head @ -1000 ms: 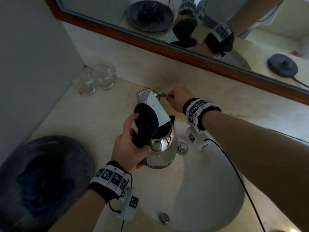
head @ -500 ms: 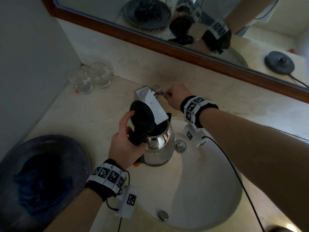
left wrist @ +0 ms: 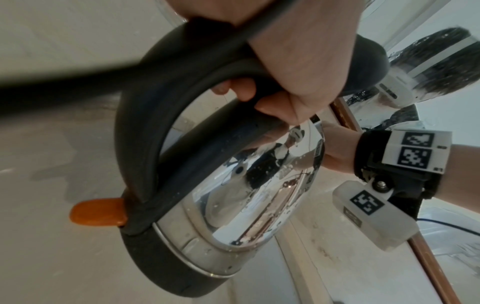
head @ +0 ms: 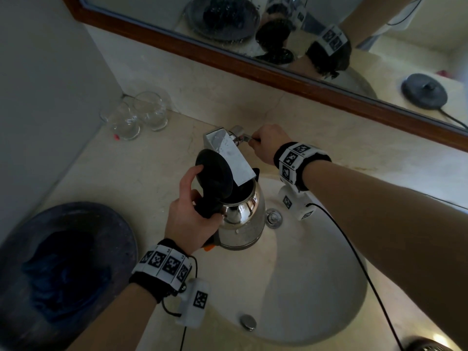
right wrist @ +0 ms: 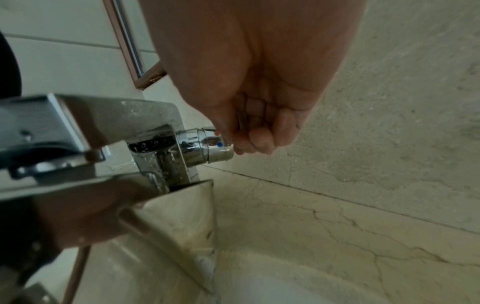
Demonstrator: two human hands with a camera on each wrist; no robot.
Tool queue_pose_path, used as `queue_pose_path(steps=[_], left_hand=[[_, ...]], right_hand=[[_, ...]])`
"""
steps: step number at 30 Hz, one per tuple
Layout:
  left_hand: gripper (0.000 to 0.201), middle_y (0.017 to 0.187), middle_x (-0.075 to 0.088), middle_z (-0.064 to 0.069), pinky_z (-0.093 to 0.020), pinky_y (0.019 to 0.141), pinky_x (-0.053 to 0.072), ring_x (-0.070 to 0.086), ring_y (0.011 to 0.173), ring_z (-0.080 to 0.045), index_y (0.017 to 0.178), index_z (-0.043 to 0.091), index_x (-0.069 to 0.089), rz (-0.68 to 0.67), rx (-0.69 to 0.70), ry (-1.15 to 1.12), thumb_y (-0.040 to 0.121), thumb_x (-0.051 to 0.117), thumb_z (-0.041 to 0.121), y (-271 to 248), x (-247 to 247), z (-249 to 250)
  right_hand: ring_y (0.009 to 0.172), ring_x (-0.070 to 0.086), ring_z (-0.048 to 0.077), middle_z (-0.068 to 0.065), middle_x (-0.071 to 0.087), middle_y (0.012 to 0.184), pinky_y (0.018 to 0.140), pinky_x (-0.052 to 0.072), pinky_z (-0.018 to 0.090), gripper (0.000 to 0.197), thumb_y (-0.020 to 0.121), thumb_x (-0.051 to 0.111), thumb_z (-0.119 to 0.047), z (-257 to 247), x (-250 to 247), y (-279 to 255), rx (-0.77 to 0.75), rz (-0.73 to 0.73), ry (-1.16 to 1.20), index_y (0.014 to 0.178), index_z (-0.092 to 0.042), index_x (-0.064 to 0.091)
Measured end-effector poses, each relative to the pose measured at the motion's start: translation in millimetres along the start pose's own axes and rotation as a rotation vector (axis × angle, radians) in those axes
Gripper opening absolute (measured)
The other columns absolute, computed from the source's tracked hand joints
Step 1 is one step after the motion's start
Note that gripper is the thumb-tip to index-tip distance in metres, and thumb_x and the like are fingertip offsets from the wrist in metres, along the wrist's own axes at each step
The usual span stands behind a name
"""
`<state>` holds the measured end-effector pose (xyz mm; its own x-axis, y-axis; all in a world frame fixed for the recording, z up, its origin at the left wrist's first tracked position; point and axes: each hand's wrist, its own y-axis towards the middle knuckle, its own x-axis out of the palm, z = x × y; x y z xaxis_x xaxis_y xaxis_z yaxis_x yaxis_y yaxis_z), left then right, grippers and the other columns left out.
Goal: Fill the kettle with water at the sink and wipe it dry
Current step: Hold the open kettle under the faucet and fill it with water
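Note:
A shiny steel kettle [head: 243, 221] with its black lid [head: 214, 173] flipped up hangs over the sink basin [head: 311, 287], its mouth under the flat chrome tap spout [head: 231, 155]. My left hand [head: 191, 211] grips the kettle's black handle [left wrist: 161, 98]; an orange switch [left wrist: 96, 211] sticks out at the handle's foot. My right hand [head: 267, 144] pinches the thin lever of the tap's side valve [right wrist: 207, 144], behind the spout. Drops of water speckle the kettle's body [left wrist: 259, 185]. No stream of water is plainly visible.
Two clear glasses [head: 138, 116] stand in the back left corner of the marble counter [head: 121, 178]. A dark round tray [head: 63, 269] with a dark blue cloth [head: 63, 277] lies at the left. A wood-framed mirror [head: 278, 72] runs behind; the sink drain knob [head: 273, 217] sits beside the kettle.
Hardly anything has moved: the kettle stays under the spout in my left hand and my right hand stays on the tap lever. Only the view has shifted slightly.

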<state>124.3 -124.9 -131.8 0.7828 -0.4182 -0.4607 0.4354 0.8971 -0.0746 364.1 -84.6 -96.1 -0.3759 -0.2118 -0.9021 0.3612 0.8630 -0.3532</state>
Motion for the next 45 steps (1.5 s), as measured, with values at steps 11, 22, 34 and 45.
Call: queue_pose_path(steps=[11, 22, 34, 45], left_hand=[[0.093, 0.068, 0.065, -0.004, -0.036, 0.058, 0.059, 0.065, 0.059, -0.015, 0.128, 0.051, 0.026, 0.018, -0.013, -0.009, 0.065, 0.077, 0.006, -0.7, 0.0, 1.9], [0.092, 0.071, 0.064, 0.003, -0.025, 0.057, 0.057, 0.065, 0.063, -0.011, 0.131, 0.046, 0.028, 0.021, -0.01, -0.009, 0.065, 0.078, 0.006, -2.7, -0.8, 1.8], [0.093, 0.081, 0.058, 0.015, -0.013, 0.058, 0.049, 0.064, 0.065, 0.003, 0.134, 0.042, 0.028, 0.049, -0.032, -0.03, 0.065, 0.079, 0.004, -4.1, -0.7, 4.9], [0.092, 0.073, 0.06, 0.012, -0.009, 0.053, 0.052, 0.066, 0.065, -0.005, 0.133, 0.042, 0.029, 0.024, -0.016, -0.035, 0.066, 0.077, 0.001, -5.4, 0.2, 5.9]], right_hand=[[0.073, 0.053, 0.023, 0.008, 0.056, 0.074, 0.065, 0.037, 0.028, 0.031, 0.098, 0.046, -0.024, 0.8, 1.5, 1.4, 0.002, 0.001, 0.0, 0.096, -0.005, 0.07], [0.07, 0.05, 0.023, 0.002, 0.044, 0.059, 0.055, 0.034, 0.027, 0.027, 0.097, 0.047, -0.023, -2.1, -0.2, 3.1, 0.028, -0.021, -0.001, 0.085, -0.008, 0.065], [0.07, 0.05, 0.023, 0.0, 0.043, 0.06, 0.061, 0.037, 0.028, 0.019, 0.096, 0.049, -0.022, 0.0, -1.2, 3.6, 0.02, -0.028, 0.022, 0.086, -0.011, 0.061], [0.073, 0.051, 0.024, 0.004, 0.048, 0.064, 0.064, 0.037, 0.026, 0.029, 0.096, 0.05, -0.024, 0.9, 2.4, 5.7, 0.023, -0.019, 0.004, 0.097, -0.002, 0.069]])
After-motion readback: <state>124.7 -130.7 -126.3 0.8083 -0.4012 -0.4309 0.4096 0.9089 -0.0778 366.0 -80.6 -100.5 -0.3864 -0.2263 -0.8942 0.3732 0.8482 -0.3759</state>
